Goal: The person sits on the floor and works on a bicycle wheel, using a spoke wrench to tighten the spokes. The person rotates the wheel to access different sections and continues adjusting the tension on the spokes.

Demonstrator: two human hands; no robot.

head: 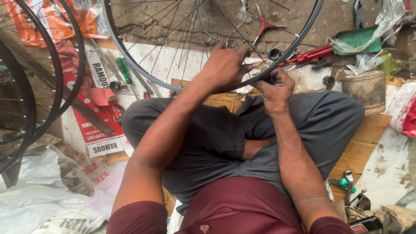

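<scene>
Soft even daylight, faint shadows, no glare; sharp centre, wide-angle bending at edges.

Three spoked wheels show: one (130, 56) at the hands, two (65, 65) (17, 108) stacked at left. Two hands, left (223, 67) and right (277, 89). One green-handled screwdriver (123, 70).
</scene>
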